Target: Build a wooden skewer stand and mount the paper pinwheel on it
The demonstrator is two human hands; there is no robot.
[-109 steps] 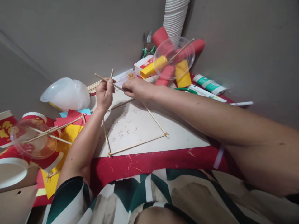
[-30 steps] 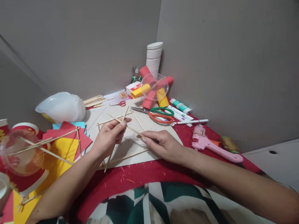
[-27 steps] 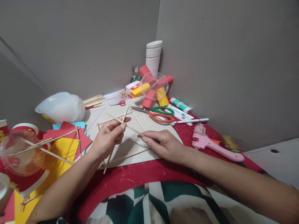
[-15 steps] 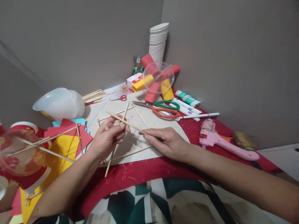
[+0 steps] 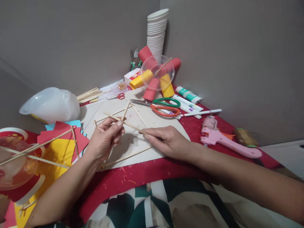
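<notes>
My left hand (image 5: 108, 134) is closed, pinching two thin wooden sticks where they cross. One wooden stick (image 5: 133, 126) slants down to the right, and its lower end sits between the thumb and fingers of my right hand (image 5: 166, 139). The other stick (image 5: 125, 110) rises steeply above my left thumb; its lower part is mostly hidden by that hand. Beneath both hands, a frame of joined sticks (image 5: 140, 116) lies on a white board (image 5: 142, 148).
Orange-and-green-handled scissors (image 5: 165, 110) lie behind my right hand. A pink glue gun (image 5: 228, 144) is at the right. A pinwheel-like piece with paper tubes (image 5: 152, 88) leans by stacked white cups (image 5: 156, 34). Coloured paper (image 5: 57, 147) and a stick-and-cup construction (image 5: 35, 155) are at the left.
The two crossed sticks have shifted slightly in my left hand. The steep stick's lower end no longer reaches out over the red cloth. The whole view has moved a little.
</notes>
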